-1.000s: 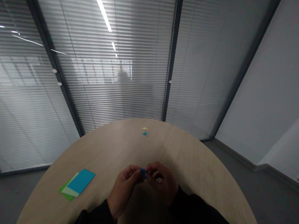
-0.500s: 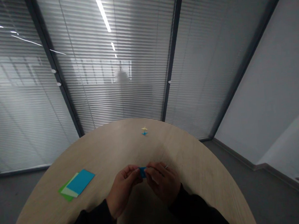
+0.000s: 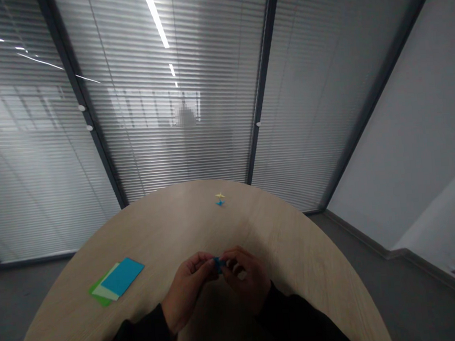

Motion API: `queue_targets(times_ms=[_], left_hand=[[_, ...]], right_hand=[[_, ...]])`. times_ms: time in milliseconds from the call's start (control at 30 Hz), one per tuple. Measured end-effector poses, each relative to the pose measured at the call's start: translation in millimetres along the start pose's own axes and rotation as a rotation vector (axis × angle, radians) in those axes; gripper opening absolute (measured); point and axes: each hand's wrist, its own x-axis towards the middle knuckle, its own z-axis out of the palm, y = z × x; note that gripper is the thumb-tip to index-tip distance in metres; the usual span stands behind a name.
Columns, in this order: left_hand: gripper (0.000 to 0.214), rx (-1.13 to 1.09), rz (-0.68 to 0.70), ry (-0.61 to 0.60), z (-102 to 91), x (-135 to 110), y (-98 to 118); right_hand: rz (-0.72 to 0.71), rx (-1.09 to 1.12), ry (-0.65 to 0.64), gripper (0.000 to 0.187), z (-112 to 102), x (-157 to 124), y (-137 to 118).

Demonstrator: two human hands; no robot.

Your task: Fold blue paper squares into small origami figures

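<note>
Between my fingertips is a small folded piece of blue paper (image 3: 218, 264), held low over the near middle of the table. My left hand (image 3: 190, 285) pinches its left side with thumb and forefinger. On its right side, my right hand (image 3: 247, 277) grips it with thumb and fingertips, the other fingers curled. Much of the paper is hidden by the fingers, so its exact shape does not show. Farther off stand two small folded paper figures, a yellow one (image 3: 220, 195) and a blue one (image 3: 220, 203), close together.
On the left of the round wooden table (image 3: 168, 222) lies a fanned stack of paper sheets (image 3: 123, 277), blue on top, with pale green and green beneath. A glass partition with blinds (image 3: 187, 158) rises behind the table. A white wall (image 3: 414, 140) stands at the right.
My right hand's fingers have shifted and curled round the blue paper, opening a gap between thumb and fingers. The paper looks slightly turned. My left hand is nearly still.
</note>
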Motion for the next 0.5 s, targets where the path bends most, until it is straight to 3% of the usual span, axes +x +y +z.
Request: queue_targets(times_ms=[233,500], left_hand=[[0.020,-0.024,0.005,-0.021,0.7,0.5,0.2],[0.025,-0.050,-0.048,-0.027,4.9,-3.3,8.5]], right_hand=[[-0.207,-0.203,0.027,0.012,-2.5,-2.4,-4.0],[-0.374,-0.369,-0.028,0.014,-6.1,-2.7,5.7]])
